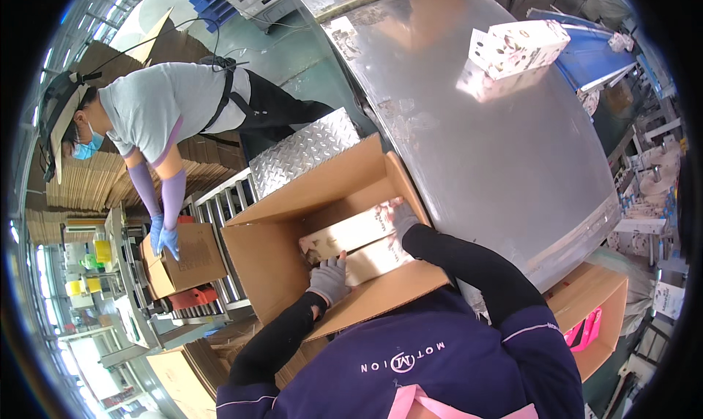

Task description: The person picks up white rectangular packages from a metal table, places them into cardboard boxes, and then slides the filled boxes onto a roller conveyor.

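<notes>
An open brown cardboard carton (258,262) stands in front of me with its flaps raised. Two long white floral-printed boxes lie side by side inside, a farther floral box (346,234) and a nearer floral box (379,259). My left hand (329,280), in a grey glove, is closed at the left end of the nearer box, its fingertips over the edge beside the farther one. At the opposite end, my gloved right hand (404,220) curls against the boxes' right ends, its fingers partly hidden. The carton's bottom is mostly covered.
A metal table (498,155) spreads to the right, bearing another white floral box (520,49). On the left, a co-worker (176,100) in blue gloves bends over a closed carton (187,258) on a roller conveyor (228,199). A carton with pink items (586,330) stands lower right.
</notes>
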Demonstrator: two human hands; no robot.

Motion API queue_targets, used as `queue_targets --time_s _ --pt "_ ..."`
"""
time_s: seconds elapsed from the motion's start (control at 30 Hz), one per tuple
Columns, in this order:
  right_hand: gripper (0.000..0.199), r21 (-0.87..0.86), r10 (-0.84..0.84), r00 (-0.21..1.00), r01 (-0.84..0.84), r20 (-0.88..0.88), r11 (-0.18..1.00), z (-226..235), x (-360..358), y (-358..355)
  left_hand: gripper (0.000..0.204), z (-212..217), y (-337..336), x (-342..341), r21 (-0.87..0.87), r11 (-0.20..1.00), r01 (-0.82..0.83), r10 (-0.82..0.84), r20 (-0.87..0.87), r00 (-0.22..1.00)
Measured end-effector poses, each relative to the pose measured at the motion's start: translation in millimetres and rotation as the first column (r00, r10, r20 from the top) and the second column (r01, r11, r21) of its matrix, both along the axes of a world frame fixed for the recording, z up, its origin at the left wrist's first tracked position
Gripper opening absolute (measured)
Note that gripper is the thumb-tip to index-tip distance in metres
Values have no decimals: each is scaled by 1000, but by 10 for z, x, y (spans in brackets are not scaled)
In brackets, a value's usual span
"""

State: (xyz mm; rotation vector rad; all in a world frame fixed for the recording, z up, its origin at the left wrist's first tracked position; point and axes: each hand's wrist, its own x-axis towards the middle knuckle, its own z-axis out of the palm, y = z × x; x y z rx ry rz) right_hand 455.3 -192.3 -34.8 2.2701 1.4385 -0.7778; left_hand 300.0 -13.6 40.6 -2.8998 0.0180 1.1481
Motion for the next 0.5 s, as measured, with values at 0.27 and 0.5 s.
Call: queue_targets --time_s 0.27,0.5 --pt "50 79 -160 985 154 71 985 -617 1 -191 102 546 -195 645 84 995 -58 88 -417 905" --pt "24 394 -156 983 180 -92 901 -435 -17 -478 121 -959 434 700 -7 917 -399 398 -25 917"
